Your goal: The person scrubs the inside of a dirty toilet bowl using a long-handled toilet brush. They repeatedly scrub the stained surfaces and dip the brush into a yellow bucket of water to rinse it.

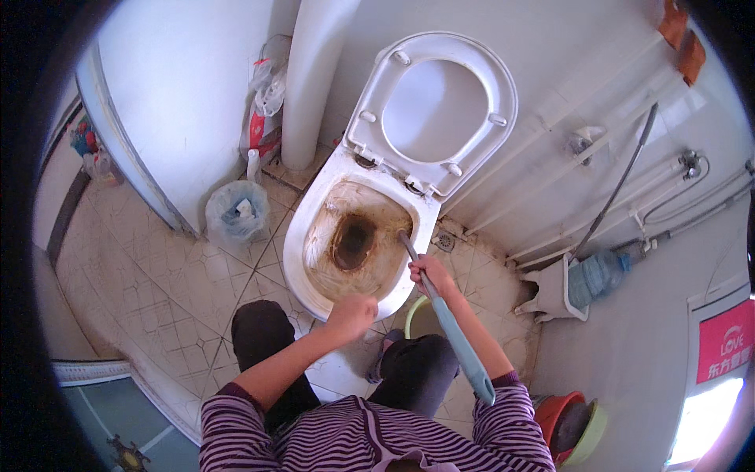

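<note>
Wraps right hand (431,275) closed round long handle (464,344); cannot tell left hand's (352,316) grip, near stained toilet (292,256). Could skid and splash outward if pressed too hard.

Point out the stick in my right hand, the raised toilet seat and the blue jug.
Stick (461,341), head view: on its grey-blue lower handle.
Toilet seat (440,49), head view: on the top of its white ring.
Blue jug (595,278), head view: on the side of its body.
</note>
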Tool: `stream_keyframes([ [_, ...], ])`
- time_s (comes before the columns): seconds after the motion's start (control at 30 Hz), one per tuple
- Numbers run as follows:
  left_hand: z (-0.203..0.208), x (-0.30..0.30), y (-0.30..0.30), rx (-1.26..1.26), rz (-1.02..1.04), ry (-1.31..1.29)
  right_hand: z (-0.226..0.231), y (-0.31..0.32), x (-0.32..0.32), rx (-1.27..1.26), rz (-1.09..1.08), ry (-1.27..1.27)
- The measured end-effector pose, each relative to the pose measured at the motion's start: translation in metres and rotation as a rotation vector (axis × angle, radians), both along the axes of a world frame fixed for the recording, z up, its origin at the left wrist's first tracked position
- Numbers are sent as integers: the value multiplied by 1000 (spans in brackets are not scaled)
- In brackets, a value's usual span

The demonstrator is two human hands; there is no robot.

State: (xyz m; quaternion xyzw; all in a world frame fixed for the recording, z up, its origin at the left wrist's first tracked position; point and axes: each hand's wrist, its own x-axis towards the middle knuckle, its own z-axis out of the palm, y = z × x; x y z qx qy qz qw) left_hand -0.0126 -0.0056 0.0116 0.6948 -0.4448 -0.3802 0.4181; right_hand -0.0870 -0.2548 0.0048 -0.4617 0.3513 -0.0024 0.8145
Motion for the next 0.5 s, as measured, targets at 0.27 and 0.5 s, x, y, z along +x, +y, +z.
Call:
stream_keyframes([
  [0.27,-29,-37,-157,73,505,1330,-18,21,-29,-815,-35,95],
  [0.5,-52,-34,-198,-16,671,1289,25,14,-52,-953,328,409],
])
